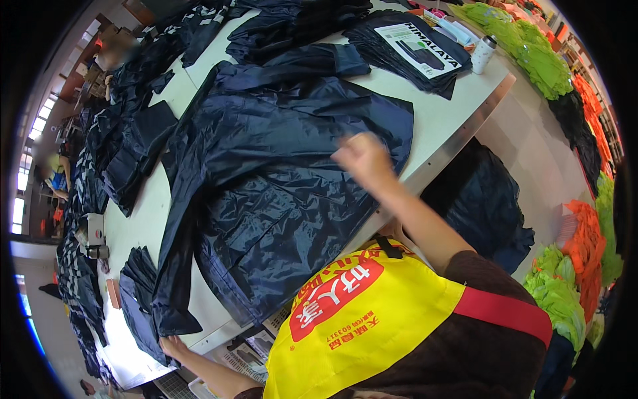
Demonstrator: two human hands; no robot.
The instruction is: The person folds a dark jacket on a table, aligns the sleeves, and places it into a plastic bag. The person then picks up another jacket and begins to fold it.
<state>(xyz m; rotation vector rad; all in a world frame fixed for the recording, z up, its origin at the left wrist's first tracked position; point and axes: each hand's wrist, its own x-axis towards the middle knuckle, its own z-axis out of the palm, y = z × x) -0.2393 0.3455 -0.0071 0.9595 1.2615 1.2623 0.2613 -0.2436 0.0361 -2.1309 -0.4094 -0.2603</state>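
Observation:
A shiny dark navy jacket (pixel 279 206) lies spread over the white table, one long sleeve reaching toward the near left edge. At that sleeve's cuff, my left hand (pixel 173 348) is closed with its fingertips on the fabric's corner. My right hand (pixel 364 159) is curled into a loose fist over the right part of the jacket. It is slightly blurred by motion, and nothing shows in its fingers. Beside the left sleeve, a folded dark garment (pixel 141 312) hangs partly over the table edge.
A stack of dark packages (pixel 405 56) and a white bottle (pixel 484 54) stand on the far right of the table (pixel 458 126). More dark garments (pixel 136 149) line its left side. Lime clothing (pixel 561 286) and orange clothing (pixel 586 246) are piled at right. A person (pixel 60 174) is at far left.

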